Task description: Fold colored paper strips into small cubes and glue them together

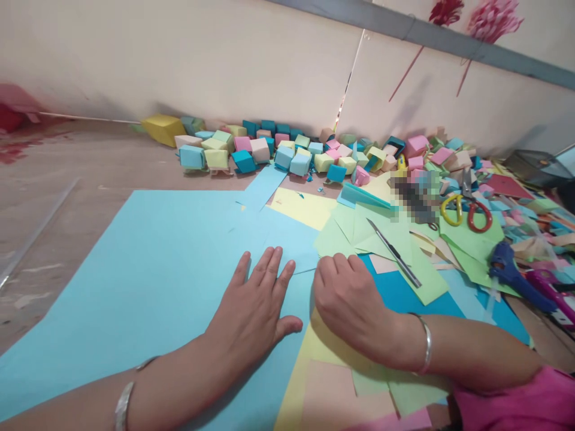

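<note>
A large light blue paper sheet [148, 281] lies in front of me. Pressed flat on it, fingers spread, is my left hand [251, 305]. At the sheet's right edge my right hand [348, 302] is closed, its curled fingers on the paper edge; the fingertips are hidden beneath. A short dark line, a cut or fold, runs across the sheet between both hands. Right of my right hand, a craft knife [395, 254] rests on light green paper pieces [429, 272]. Yellow paper [299, 374] shows under the sheet's right side.
Many small folded paper boxes [242, 161] line the wall. To the right lie scissors [467, 203] with red and yellow handles, a blue glue gun [516, 272] and paper scraps. A clear strip [40, 233] is at the left. Paper flowers [494, 21] hang above.
</note>
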Available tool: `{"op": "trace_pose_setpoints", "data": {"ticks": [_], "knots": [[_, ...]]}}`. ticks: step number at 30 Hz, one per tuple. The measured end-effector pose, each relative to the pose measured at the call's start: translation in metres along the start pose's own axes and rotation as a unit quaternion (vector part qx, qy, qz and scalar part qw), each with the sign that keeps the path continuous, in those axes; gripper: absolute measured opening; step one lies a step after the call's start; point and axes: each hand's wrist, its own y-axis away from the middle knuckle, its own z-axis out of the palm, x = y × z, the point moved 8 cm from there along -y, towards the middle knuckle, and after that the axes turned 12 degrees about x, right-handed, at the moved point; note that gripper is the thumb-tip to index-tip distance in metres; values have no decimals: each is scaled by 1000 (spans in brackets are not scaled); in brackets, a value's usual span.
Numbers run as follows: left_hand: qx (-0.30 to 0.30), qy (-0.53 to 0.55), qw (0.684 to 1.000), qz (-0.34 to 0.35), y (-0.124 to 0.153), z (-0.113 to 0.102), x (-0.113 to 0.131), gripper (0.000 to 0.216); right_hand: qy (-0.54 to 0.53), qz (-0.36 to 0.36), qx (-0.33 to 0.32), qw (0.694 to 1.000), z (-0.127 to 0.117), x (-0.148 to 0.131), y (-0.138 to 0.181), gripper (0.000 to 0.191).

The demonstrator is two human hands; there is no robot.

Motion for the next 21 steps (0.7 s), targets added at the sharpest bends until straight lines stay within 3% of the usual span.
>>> {"op": "trace_pose_setpoints", "data": {"ticks": [3,9,15,21], "knots": [[2,3,1000,0,-1,1,0,87,-38,-18,36,998,3,-2,-11,28],[-17,-33,999,-13,7,5,-3,96,-77,-27,-33,996,30,-10,-19,31],[-16,-86,995,-40,19,-2,-9,106,-38,-1,-56,998,33,-8,-14,36],[-12,-126,992,-31,20,-5,-6,111,-28,-5,-73,997,32,-8,-12,24]]}}
